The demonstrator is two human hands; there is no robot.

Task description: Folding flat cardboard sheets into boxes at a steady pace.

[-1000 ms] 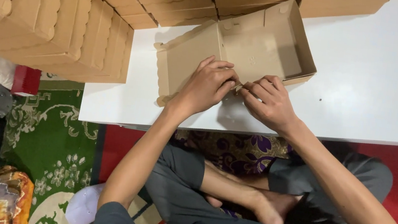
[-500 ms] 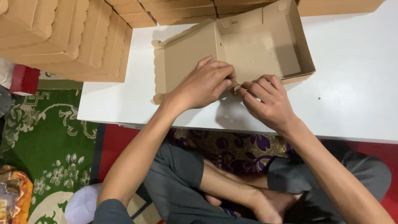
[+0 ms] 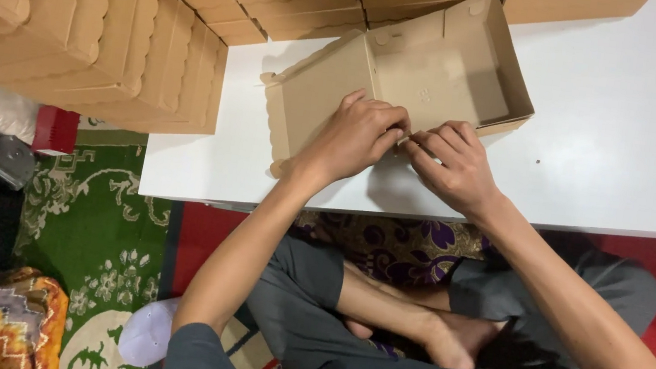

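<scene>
Under both hands: an open cardboard box (image 3: 407,86) sits on the white surface (image 3: 624,146), its near wall pinned beneath the fingertips.
Left hand: the left hand (image 3: 355,134) curls over the near edge of the box, fingers bent and pressed together on a small flap.
Right hand: the right hand (image 3: 456,163) meets it from the other side, thumb and fingers pinching the same edge.
Change: compared with a second ago, the two hands have drawn closer, knuckle to knuckle, and the box has barely shifted.
Reading: the near wall looks to be getting locked in place; the far and side walls already stand upright.
Beyond the hands: stacks of folded boxes (image 3: 89,22) with scalloped edges crowd the far left of the surface.
Below the hands: crossed legs in grey trousers (image 3: 313,308), a green patterned rug (image 3: 88,238) to the left.
</scene>
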